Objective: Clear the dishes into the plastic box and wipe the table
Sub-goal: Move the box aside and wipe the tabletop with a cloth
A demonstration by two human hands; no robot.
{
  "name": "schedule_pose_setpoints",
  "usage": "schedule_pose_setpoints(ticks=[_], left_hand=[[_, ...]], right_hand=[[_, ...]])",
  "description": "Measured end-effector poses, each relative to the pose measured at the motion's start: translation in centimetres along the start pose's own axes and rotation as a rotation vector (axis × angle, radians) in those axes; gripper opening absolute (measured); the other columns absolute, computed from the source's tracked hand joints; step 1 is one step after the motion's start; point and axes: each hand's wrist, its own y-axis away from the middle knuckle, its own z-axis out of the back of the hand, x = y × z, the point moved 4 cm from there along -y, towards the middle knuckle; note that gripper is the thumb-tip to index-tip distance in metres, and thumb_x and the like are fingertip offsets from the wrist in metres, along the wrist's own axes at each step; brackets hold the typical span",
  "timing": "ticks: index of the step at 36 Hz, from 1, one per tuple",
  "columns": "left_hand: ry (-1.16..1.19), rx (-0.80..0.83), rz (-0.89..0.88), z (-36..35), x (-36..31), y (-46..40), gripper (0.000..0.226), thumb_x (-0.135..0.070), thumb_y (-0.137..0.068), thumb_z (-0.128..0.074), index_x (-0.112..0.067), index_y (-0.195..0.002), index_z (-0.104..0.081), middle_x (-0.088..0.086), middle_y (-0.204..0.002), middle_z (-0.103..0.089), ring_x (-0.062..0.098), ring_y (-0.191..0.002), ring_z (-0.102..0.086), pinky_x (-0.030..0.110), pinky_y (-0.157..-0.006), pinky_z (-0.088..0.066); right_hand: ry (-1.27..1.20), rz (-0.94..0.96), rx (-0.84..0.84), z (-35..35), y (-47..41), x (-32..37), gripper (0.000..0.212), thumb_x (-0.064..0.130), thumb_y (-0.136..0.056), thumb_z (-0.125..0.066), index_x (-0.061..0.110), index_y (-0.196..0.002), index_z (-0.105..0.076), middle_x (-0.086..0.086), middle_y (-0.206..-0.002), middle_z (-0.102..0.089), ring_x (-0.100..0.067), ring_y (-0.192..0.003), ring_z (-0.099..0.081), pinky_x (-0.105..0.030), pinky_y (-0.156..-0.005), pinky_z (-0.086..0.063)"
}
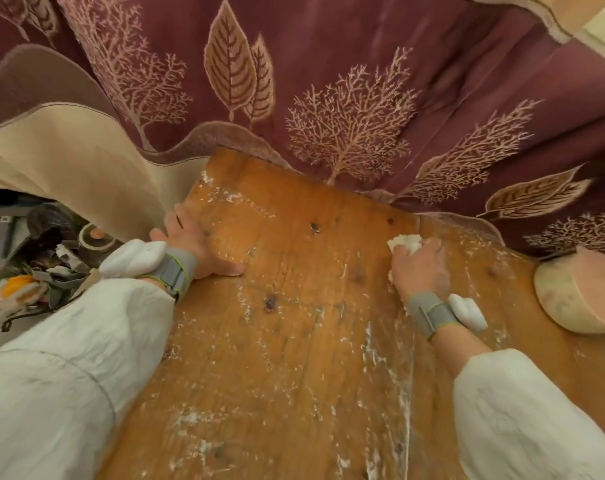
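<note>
A worn wooden table (294, 341) streaked with white flecks fills the middle of the head view. My right hand (420, 268) presses a crumpled white tissue (405, 243) against the tabletop near the far right side, fingers closed over it. My left hand (197, 242) lies flat at the table's far left edge, fingers spread and holding nothing. Both wrists carry grey straps with white devices. No plastic box is in view.
An overturned pink bowl (581, 292) sits at the table's right edge. A maroon curtain (329, 81) with leaf and tree patterns hangs right behind the table. Clutter and dark objects (48, 258) lie on the floor at the left.
</note>
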Motion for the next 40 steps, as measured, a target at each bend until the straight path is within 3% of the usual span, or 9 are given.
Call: schedule_pose_setpoints(ticks=[4,10,19,27,29,32,34,37,40], left_hand=[[0.027,0.006,-0.026,-0.2,0.7,0.3,0.144,-0.063,-0.054,-0.078,-0.006,-0.147,0.017,0.009,-0.156,-0.001,0.029,-0.143,-0.01,0.04,-0.115,-0.013],[0.073,0.023,-0.055,-0.6,1.2,0.2,0.146,-0.066,-0.051,-0.076,-0.009,-0.146,0.02,0.007,-0.155,0.002,0.029,-0.142,-0.009,0.041,-0.114,-0.013],[0.368,0.153,-0.04,0.5,2.3,-0.7,0.093,-0.022,-0.09,-0.059,-0.026,-0.149,0.013,-0.004,-0.157,0.0,0.032,-0.141,-0.013,0.037,-0.115,-0.015],[0.501,0.164,0.004,0.2,2.4,-1.1,0.093,-0.018,-0.089,-0.06,-0.025,-0.15,0.01,-0.003,-0.157,-0.005,0.032,-0.14,-0.013,0.042,-0.115,-0.021],[0.486,0.177,0.011,0.1,2.2,-1.0,0.092,-0.021,-0.089,-0.06,-0.025,-0.15,0.009,-0.004,-0.156,-0.005,0.031,-0.141,-0.014,0.048,-0.114,-0.022],[0.481,0.175,0.026,0.2,2.5,-1.0,0.089,-0.02,-0.089,-0.057,-0.025,-0.149,0.008,-0.005,-0.155,-0.005,0.03,-0.14,-0.014,0.05,-0.112,-0.024],[0.484,0.184,0.027,0.1,2.2,-0.9,0.087,-0.018,-0.09,-0.054,-0.026,-0.149,0.009,-0.006,-0.155,-0.005,0.028,-0.141,-0.01,0.051,-0.112,-0.023],[0.495,0.177,0.031,0.1,2.3,-0.9,0.085,-0.016,-0.091,-0.052,-0.026,-0.149,0.009,-0.006,-0.155,-0.004,0.028,-0.142,-0.008,0.051,-0.113,-0.022],[0.507,0.167,0.036,0.2,2.2,-0.8,0.084,-0.019,-0.092,-0.052,-0.026,-0.149,0.009,-0.004,-0.156,-0.003,0.029,-0.142,-0.008,0.051,-0.114,-0.019]], right_hand=[[0.083,0.064,-0.031,-1.2,1.2,0.5,0.043,0.026,-0.095,-0.043,0.007,-0.133,-0.038,-0.016,-0.131,-0.039,-0.04,-0.107,-0.054,-0.038,-0.08,-0.043],[0.127,0.206,-0.016,-3.1,2.8,5.0,0.043,0.028,-0.096,-0.043,0.008,-0.134,-0.044,-0.013,-0.129,-0.038,-0.035,-0.105,-0.055,-0.035,-0.083,-0.045],[0.017,0.54,0.127,-7.7,5.9,17.0,0.044,0.035,-0.096,-0.043,0.009,-0.132,-0.048,-0.009,-0.133,-0.039,-0.032,-0.11,-0.054,-0.034,-0.093,-0.041],[-0.015,0.733,0.254,-10.6,8.1,26.1,0.038,0.032,-0.096,-0.045,0.013,-0.127,-0.056,-0.007,-0.134,-0.043,-0.028,-0.116,-0.051,-0.031,-0.096,-0.038],[-0.075,0.783,0.372,-11.0,8.6,28.4,0.034,0.03,-0.095,-0.045,0.012,-0.118,-0.062,-0.009,-0.125,-0.053,-0.026,-0.114,-0.052,-0.03,-0.091,-0.039],[-0.333,0.718,0.591,-11.1,9.9,31.5,0.03,0.028,-0.095,-0.045,0.013,-0.082,-0.068,-0.002,-0.086,-0.063,-0.021,-0.088,-0.056,-0.026,-0.072,-0.038],[-0.455,0.64,0.639,-10.7,10.0,32.3,0.036,0.032,-0.096,-0.044,0.019,-0.066,-0.059,0.001,-0.076,-0.059,-0.025,-0.087,-0.058,-0.036,-0.079,-0.045],[-0.488,0.645,0.653,-9.7,10.2,32.2,0.027,0.029,-0.094,-0.047,0.011,-0.087,-0.066,-0.004,-0.089,-0.062,-0.03,-0.1,-0.061,-0.041,-0.091,-0.048],[-0.554,0.606,0.615,-8.5,8.7,30.6,0.026,0.019,-0.089,-0.051,0.003,-0.102,-0.066,-0.008,-0.094,-0.065,-0.028,-0.096,-0.062,-0.046,-0.092,-0.049]])
